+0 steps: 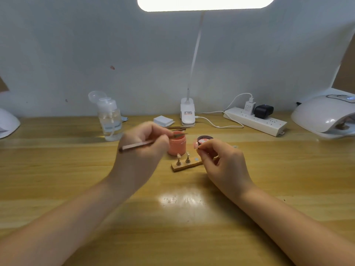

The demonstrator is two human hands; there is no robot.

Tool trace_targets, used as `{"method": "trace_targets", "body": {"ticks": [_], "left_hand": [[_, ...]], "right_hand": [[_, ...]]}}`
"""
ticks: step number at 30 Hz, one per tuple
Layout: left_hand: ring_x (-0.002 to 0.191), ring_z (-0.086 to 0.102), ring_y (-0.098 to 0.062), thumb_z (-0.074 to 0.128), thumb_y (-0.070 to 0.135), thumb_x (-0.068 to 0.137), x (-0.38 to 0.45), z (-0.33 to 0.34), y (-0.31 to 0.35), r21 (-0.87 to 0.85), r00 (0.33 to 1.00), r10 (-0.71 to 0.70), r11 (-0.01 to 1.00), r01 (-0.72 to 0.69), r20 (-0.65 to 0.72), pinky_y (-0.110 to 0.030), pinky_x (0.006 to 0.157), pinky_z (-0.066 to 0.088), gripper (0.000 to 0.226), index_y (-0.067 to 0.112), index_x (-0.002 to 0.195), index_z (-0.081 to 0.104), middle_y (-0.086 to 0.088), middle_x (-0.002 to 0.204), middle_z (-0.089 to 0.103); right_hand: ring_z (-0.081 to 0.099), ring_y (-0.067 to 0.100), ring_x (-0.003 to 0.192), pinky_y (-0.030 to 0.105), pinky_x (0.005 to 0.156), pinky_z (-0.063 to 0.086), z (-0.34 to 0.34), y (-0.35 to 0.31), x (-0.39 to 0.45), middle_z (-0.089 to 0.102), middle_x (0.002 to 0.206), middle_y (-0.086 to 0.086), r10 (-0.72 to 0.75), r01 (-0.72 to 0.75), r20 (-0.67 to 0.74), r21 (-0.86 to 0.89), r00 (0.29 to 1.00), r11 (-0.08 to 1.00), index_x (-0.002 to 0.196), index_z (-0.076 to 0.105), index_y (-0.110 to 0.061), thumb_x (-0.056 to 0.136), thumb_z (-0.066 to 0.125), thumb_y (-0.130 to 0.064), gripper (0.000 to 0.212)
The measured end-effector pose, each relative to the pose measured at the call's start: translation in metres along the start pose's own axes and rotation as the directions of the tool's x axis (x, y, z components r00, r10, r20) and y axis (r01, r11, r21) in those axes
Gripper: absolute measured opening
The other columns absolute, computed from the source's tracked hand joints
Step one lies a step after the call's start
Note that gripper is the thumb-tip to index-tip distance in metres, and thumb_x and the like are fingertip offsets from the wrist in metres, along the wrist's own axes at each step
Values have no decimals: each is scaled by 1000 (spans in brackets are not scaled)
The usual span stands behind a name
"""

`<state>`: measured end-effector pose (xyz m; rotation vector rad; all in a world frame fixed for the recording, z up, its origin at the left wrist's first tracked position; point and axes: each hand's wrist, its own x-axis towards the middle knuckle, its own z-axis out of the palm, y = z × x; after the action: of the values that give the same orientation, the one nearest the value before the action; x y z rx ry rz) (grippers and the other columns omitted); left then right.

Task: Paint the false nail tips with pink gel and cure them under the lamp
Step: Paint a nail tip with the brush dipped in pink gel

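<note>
Brush (138,145) gripped in left hand (143,144) dips toward pink gel jar (177,144); right hand (221,160) pinches one tip (196,145), two tips (183,158) wait unpainted, lamp (324,114) curing apparently ahead.

Left hand (146,144) grips a thin pink-handled brush (138,146), its tip over the open pink gel jar (177,144) on the wooden bench (76,179). Right hand (221,160) pinches a pale pink false nail tip (196,145) beside the dark round jar lid (205,140). Small wooden holder block (187,165) carries two upright stands. White dome curing lamp (324,116) sits far right.
</note>
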<state>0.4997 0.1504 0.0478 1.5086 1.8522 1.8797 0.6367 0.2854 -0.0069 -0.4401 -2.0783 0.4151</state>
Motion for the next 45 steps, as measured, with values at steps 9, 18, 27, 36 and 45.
{"method": "trace_targets", "body": {"ticks": [9, 18, 27, 36, 45], "left_hand": [[61, 54, -14, 63, 14, 83, 100, 5, -4, 408, 886, -457, 825, 390, 76, -22, 50, 39, 11, 5, 80, 69, -4, 68, 64], [61, 46, -13, 64, 15, 84, 107, 25, -21, 512, 781, -606, 725, 461, 154, -21, 43, 34, 8, 9, 83, 59, -5, 75, 57], [44, 39, -6, 52, 13, 82, 92, -17, -38, -116, 690, -719, 680, 724, 88, -17, 45, 31, 18, 8, 81, 69, 7, 47, 54], [51, 37, -8, 50, 12, 85, 72, -28, -49, -297, 712, -702, 683, 667, -13, -19, 49, 29, 20, 10, 78, 69, 7, 47, 53], [84, 61, -1, 58, 20, 89, 2, -2, -30, 254, 909, 416, 875, -411, 36, -12, 74, 45, 18, 18, 104, 67, 15, 90, 64]], "right_hand": [[62, 16, 71, 34, 65, 52, -1, -3, 0, 68, 83, 2, -7, 7, 30, -17, 1000, 1000, 96, 70, -6, 85, 69, -6, 11], [61, 15, 70, 31, 63, 52, 0, -3, 1, 67, 81, 2, -19, 19, 20, -13, 1000, 1000, 93, 70, -6, 85, 69, -4, 9], [61, 17, 68, 36, 65, 52, 1, -4, 0, 66, 78, 3, 32, -32, 7, 14, 999, 999, 94, 68, -6, 87, 67, -6, 8], [61, 14, 66, 33, 64, 51, 0, -4, 2, 66, 75, -2, 81, -78, -63, 57, 995, 995, 94, 68, -8, 85, 68, -5, 9], [67, 15, 72, 38, 67, 55, -9, -4, 6, 70, 82, -2, 92, -85, -61, 117, 994, 990, 98, 70, -11, 86, 68, -7, 13]]}}
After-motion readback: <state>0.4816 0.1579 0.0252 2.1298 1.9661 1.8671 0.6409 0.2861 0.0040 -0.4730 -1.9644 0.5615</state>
